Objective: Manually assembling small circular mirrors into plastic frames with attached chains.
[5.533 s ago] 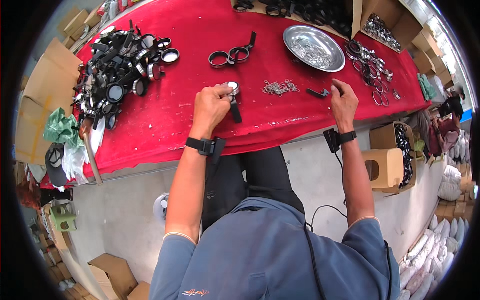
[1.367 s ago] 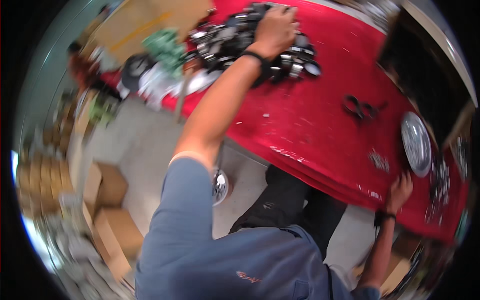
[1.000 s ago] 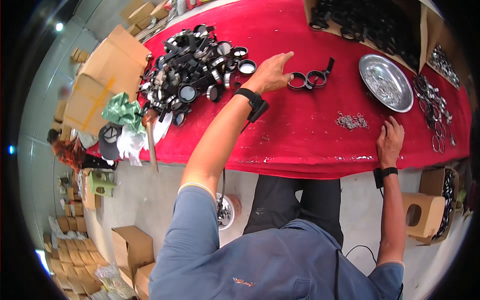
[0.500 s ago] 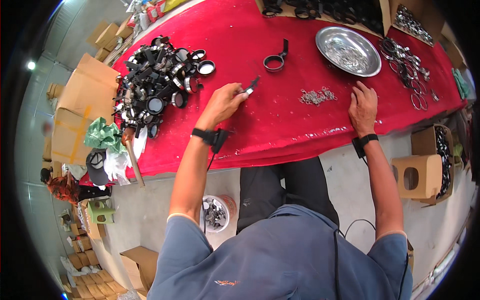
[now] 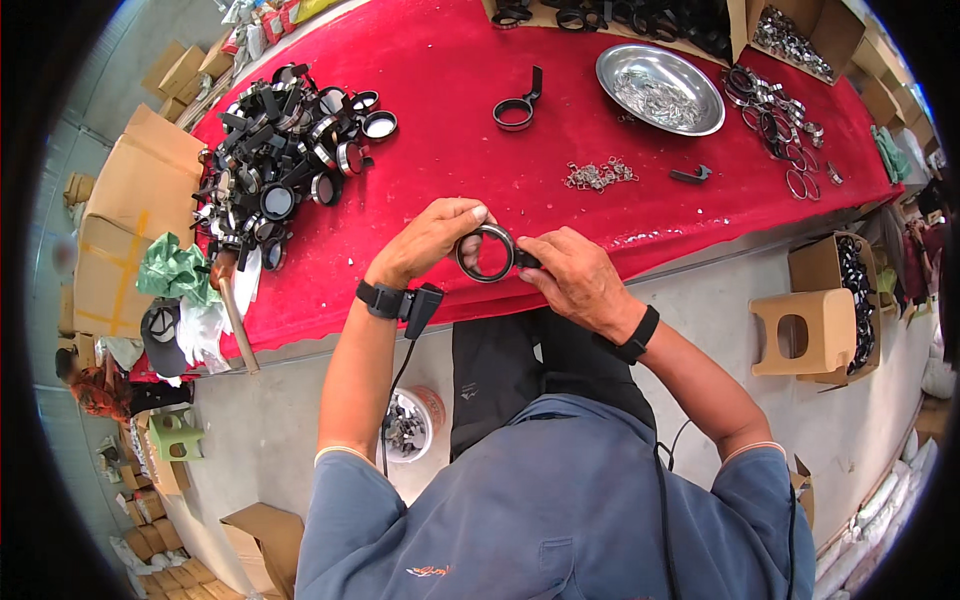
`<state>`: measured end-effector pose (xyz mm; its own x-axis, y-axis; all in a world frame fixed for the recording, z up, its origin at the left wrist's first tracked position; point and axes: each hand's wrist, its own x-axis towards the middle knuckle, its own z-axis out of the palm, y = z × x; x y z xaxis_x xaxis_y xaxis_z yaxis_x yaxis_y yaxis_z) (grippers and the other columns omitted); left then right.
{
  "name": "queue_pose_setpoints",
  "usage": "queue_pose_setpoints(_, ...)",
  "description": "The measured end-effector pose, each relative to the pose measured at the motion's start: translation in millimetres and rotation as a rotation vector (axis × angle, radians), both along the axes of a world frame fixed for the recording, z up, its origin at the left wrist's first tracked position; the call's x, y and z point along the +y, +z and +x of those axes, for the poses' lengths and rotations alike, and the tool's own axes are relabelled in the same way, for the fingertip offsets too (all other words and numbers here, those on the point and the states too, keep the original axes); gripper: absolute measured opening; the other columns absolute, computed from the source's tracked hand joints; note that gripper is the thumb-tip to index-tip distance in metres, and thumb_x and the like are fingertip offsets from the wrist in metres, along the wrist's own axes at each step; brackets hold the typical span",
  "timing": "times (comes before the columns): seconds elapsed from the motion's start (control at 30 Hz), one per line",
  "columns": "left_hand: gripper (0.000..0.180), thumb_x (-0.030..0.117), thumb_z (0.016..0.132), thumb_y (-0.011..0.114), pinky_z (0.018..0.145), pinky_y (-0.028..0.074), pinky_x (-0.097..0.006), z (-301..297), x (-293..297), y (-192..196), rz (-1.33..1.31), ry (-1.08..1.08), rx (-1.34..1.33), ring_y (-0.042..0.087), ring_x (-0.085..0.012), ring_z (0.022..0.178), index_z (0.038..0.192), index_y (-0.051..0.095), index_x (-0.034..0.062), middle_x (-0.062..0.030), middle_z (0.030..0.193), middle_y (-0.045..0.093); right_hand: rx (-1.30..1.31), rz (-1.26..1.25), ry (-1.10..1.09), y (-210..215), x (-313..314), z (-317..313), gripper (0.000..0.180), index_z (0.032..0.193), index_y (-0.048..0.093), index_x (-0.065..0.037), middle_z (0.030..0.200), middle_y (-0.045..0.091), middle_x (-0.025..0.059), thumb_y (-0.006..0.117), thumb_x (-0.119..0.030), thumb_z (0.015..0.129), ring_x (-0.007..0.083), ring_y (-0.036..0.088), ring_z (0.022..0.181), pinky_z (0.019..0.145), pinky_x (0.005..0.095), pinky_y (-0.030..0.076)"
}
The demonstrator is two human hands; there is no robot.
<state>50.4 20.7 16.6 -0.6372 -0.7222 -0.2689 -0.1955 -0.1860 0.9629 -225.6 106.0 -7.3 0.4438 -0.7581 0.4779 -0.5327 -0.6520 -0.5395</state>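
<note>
In front of me, both hands hold a black ring-shaped clamp, its round opening facing up toward me. My left hand grips the ring's left side, thumb along the rim. My right hand is closed on the short black arm at the ring's right side, pinching it between thumb and fingers. A similar black ring with an upright arm lies farther up the red cloth. A small pile of metal clips and a loose black hooked piece lie beyond my right hand.
A large heap of black ring clamps covers the left side. A metal bowl of small silver parts stands at far right, beside loose metal rings. Open cardboard boxes line the back. A wooden-handled tool overhangs the left edge.
My left hand has come nearer me, turning the held clamp into clear view. My right hand has moved left from the cloth onto it, exposing the hooked piece. The whole view has shifted slightly.
</note>
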Motion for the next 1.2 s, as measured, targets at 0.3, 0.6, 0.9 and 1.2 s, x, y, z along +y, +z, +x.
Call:
queue_pose_setpoints(0.3,0.046,0.028,0.105,0.076,0.102,0.060,-0.045,-19,22,-40,-0.629,0.635,-0.191,0.075,-0.0360,0.125,0.139,0.070,-0.0024,-0.0248,0.130,0.076,-0.292,0.160,-0.481,-28,-34,53,0.039,0.122,0.076,0.001,0.089,0.078,0.0201,0.086,-0.028,0.097,0.0367,0.079,0.080,0.072,0.0461,0.060)
queue_pose_setpoints(0.6,0.026,0.009,0.095,0.079,0.089,0.063,-0.044,71,114,-26,-0.863,0.991,-0.655,0.078,-0.0379,0.101,0.121,0.081,0.0041,-0.0189,0.114,0.079,-0.296,0.286,-0.554,-42,-31,31,0.050,0.136,0.074,0.003,0.109,0.081,0.0161,0.086,-0.030,0.100,0.0249,0.076,0.091,0.084,0.0393,0.061)
queue_pose_setpoints(0.9,0.027,0.015,0.096,0.080,0.092,0.063,-0.047,252,304,-158,-0.370,1.352,-1.132,0.080,-0.0385,0.100,0.121,0.082,0.0043,-0.0203,0.107,0.081,-0.312,0.041,-0.226,-13,-11,81,0.024,0.125,0.079,0.001,0.105,0.081,0.0137,0.080,-0.014,0.106,0.0199,0.077,0.095,0.086,0.0324,0.060)
queue_pose_setpoints(1.2,0.035,0.025,0.089,0.085,0.101,0.061,-0.048,281,453,-374,0.433,1.427,-1.215,0.079,-0.0406,0.110,0.121,0.085,0.0102,-0.0210,0.114,0.082,0.174,0.075,0.386,-22,-4,253,0.070,0.144,0.068,-0.004,0.153,0.062,0.0193,0.095,-0.013,0.080,0.0413,0.056,0.144,0.121,0.0506,0.048)
